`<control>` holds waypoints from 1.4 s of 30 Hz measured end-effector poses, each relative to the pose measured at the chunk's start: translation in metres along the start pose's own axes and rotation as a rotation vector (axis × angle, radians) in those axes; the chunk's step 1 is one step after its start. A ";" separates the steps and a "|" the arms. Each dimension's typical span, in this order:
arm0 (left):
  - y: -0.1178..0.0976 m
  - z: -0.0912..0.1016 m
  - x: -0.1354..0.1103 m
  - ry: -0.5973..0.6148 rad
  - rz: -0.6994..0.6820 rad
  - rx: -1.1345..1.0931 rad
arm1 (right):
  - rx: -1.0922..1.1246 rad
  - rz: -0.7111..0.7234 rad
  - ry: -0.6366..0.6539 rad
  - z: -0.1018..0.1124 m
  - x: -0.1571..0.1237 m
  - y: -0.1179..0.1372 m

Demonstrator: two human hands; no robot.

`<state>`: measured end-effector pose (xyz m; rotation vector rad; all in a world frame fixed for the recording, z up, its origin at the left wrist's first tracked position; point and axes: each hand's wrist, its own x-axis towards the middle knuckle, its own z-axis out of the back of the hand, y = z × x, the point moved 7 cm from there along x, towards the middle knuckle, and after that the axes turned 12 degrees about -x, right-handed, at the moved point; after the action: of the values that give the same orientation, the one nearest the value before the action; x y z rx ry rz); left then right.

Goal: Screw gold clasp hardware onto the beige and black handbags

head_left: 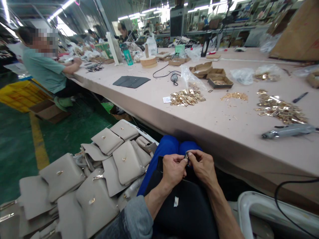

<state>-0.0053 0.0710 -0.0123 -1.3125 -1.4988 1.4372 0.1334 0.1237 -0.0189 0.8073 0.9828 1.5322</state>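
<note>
long and matte, the pale pink table runs across a bright workshop hall. just below its near edge, over blue-clad knees, the left hand and right hand meet fingertip to fingertip. both pinch a small metal fitting, which looks silvery and is too tiny to make out further. the fitting sits at the top edge of a black bag, smooth and dull, which lies on the lap below the table's edge and bears a small white label.

on the table top lie flat, shiny gold hardware pieces in a loose pile, and nearer its right end a grey, tube-shaped power tool lies on its side. left of the table, on the floor, soft beige bags with rounded flaps and gold clasps are heaped together. at the table's far left end sits a person in a green shirt.
</note>
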 end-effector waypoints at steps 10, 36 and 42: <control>-0.006 -0.001 -0.001 0.011 -0.009 0.023 | 0.100 -0.029 -0.004 0.000 0.001 -0.006; -0.001 0.000 0.000 -0.005 -0.005 0.032 | -0.244 -0.007 -0.282 0.011 -0.003 -0.008; -0.004 -0.001 -0.001 0.018 -0.003 0.041 | -0.095 -0.001 -0.097 0.003 -0.001 -0.004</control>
<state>-0.0050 0.0710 -0.0078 -1.2950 -1.4521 1.4432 0.1377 0.1239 -0.0214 0.8061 0.8327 1.5130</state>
